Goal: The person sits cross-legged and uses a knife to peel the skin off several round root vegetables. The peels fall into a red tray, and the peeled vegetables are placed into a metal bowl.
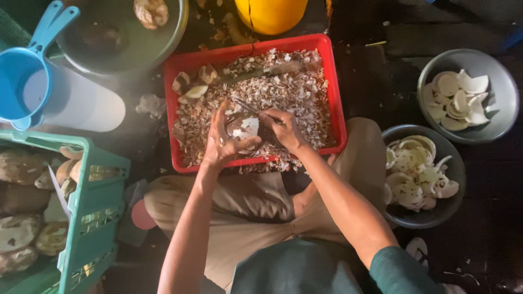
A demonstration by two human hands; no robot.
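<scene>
So the left hand (pixel 220 142) is wrapped around a coconut piece (pixel 243 129), fingers curled over its far side and cupping it from the left, with the white flesh facing up and toward the other hand. The right hand (pixel 284 129) is clenched on a thin knife (pixel 245 106), and the blade's long axis runs up and to the left from the fist, crossing over the top edge of the piece, so the tip sits just past it on the far side. Both hands are basically touching the piece, the right one coming in from the right, the left one bracing it, all held just above the near half of a red tray (pixel 335 92) heaped with brown and white shavings (pixel 294 92). A few bigger shell chunks lie in the tray's far left corner. Off to the right sit two grey bowls, the near bowl (pixel 455 163) and the far bowl (pixel 504 92), both full of peeled white pieces. On the left there's a green crate (pixel 95 218) with unpeeled brown pieces, a blue scoop (pixel 24 81), and a big dark basin (pixel 125 49) behind it. The person sits cross-legged on the floor, knees right under the tray.
</scene>
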